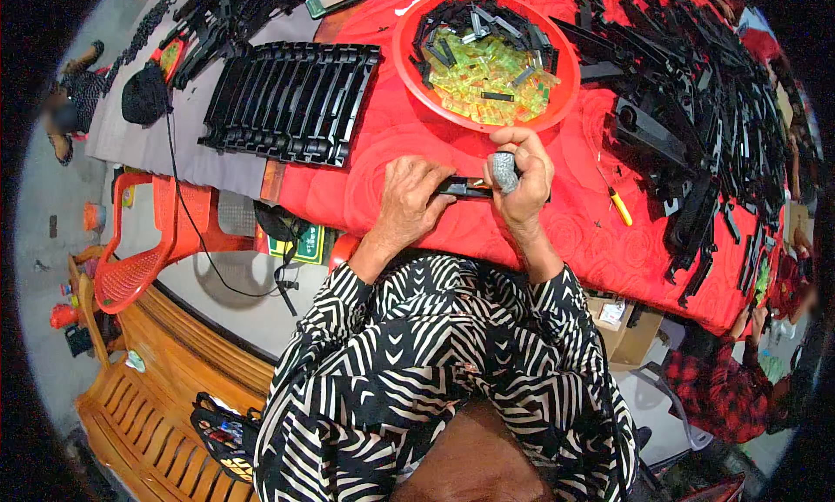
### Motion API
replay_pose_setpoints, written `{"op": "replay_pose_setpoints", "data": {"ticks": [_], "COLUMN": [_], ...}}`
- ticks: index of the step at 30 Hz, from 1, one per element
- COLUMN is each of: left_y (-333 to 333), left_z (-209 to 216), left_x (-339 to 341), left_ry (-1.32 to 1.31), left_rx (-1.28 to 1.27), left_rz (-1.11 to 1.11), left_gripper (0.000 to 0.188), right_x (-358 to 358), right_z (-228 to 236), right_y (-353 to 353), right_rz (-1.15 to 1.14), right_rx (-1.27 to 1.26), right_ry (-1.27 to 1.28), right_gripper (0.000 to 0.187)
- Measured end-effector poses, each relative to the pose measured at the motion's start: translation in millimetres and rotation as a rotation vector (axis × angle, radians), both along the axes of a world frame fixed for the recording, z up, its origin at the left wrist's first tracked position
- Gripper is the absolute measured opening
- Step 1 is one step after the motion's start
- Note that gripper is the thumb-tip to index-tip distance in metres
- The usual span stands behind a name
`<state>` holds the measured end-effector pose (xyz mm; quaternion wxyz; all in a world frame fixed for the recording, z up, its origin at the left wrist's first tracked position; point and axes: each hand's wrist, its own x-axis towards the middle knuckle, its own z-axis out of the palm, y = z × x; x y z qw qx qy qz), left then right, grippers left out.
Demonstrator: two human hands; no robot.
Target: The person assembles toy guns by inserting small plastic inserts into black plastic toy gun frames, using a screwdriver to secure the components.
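In the centre of the frame, the left hand is grasping the left end of a black strip. The right hand, just beside, is clenched around a grey rounded piece. In the upper middle of the frame, a red basin contains yellow-green pieces and black ones

Clock centre: short part between left hand and right hand. On table: basin at 12, small pieces inside; racked strips at 10; loose pile at 2; thin tool at 3. Off table: chair at 9, bench at 8.
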<state>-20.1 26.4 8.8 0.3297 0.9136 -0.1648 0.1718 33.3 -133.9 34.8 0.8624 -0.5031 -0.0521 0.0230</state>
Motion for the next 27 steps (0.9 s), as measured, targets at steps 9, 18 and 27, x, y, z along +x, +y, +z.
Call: {"op": "replay_pose_setpoints", "data": {"ticks": [9,18,27], "left_y": [1.0,-8.1,-25.5], "left_z": [-3.9,6.8,8.5], "left_x": [0.0,0.6,12.8], "left_ry": [0.005,-0.046,0.018], "left_rx": [-0.015,0.009,-0.181], "left_rz": [0.003,0.069,0.097], "left_gripper": [0.039,0.037,0.022], "right_x": [-1.3,-2.5,-14.7], "right_z": [-10.4,-10.8,-8.8], "right_y": [4.5,3.8,12.4], "right_rz": [0.062,0.166,0.077], "right_rx": [-0.217,-0.260,-0.434], "right_ry": [-0.086,-0.089,-0.183], "right_gripper": [0.032,0.030,0.031]}}
